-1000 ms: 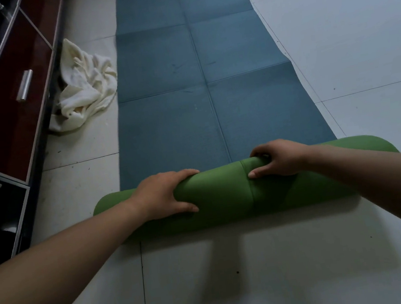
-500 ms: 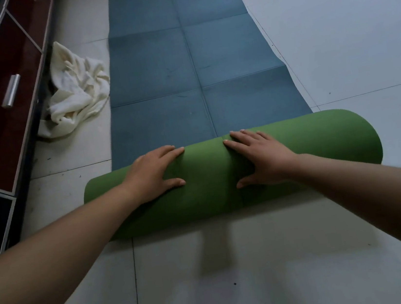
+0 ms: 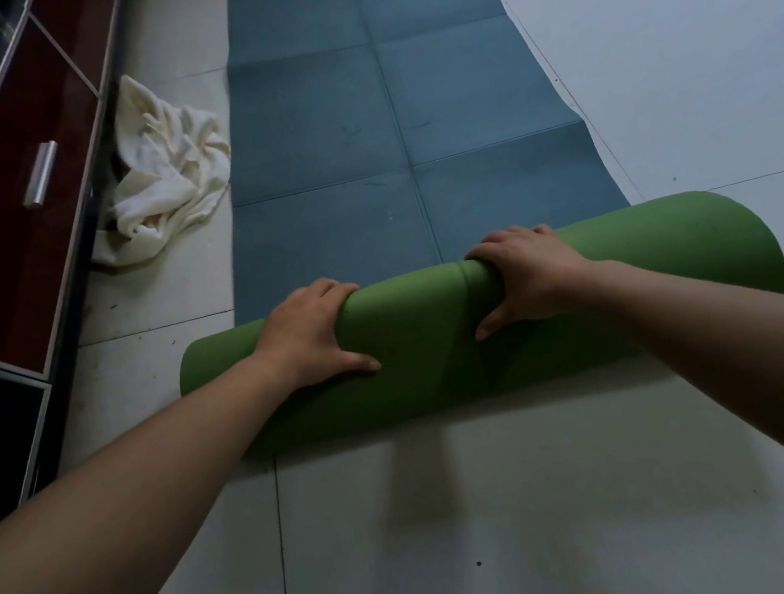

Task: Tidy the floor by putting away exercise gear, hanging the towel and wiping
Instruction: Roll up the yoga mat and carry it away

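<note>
An exercise mat lies on the tiled floor, blue on its upper face [image 3: 386, 113] and green on its underside. Its near end is rolled into a thick green roll [image 3: 649, 258] lying across the view. My left hand [image 3: 310, 332] grips the roll left of its middle, fingers curled over the top and thumb on the near side. My right hand [image 3: 526, 274] grips it just right of the middle in the same way. A crumpled white towel [image 3: 165, 177] lies on the floor to the left of the mat.
A low dark red cabinet [image 3: 8, 237] with a metal drawer handle [image 3: 40, 173] runs along the left wall, close behind the towel. Pale floor tiles [image 3: 697, 57] spread to the right of the mat and in front of the roll.
Half a second ago both hands lay flat on the roll with straight fingers; now they curl round it again. The roll has moved further along the mat, away from me.
</note>
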`<state>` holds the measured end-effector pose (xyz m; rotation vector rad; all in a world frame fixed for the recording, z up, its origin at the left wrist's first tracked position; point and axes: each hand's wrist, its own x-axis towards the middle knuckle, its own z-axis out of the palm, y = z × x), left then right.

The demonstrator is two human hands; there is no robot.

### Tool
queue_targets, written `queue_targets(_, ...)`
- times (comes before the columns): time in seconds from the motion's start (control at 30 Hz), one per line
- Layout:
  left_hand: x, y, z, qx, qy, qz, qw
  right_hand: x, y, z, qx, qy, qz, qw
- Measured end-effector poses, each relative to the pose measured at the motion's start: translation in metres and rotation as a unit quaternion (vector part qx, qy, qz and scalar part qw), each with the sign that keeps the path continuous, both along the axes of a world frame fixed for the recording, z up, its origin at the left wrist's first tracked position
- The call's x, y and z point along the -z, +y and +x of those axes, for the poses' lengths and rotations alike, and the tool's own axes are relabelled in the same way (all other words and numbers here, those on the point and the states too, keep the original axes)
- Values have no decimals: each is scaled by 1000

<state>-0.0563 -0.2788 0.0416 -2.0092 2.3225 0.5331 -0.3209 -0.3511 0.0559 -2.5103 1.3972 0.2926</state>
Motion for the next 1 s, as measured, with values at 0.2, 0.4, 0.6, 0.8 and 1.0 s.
queue_targets(0.2, -2, -2, 2, -19, 26, 34, 999, -9, -4, -7, 2, -24, 61, 998)
queue_targets(0.4, -14, 1, -2, -1, -27, -18, 999, -15, 2, -9, 20, -38, 10, 999)
queue_targets(0.6, -28, 30, -11, 38, -35, -21, 998, -22, 42, -27, 21, -35, 23, 999)
queue_targets(0.8, -38, 76, -14, 56, -9, -24, 998, -37, 83, -32, -25, -12, -12, 1000)
queue_targets(1.0, -59, 90, -15, 59, -28, -12, 998, -55, 100, -34, -28, -16, -18, 999)
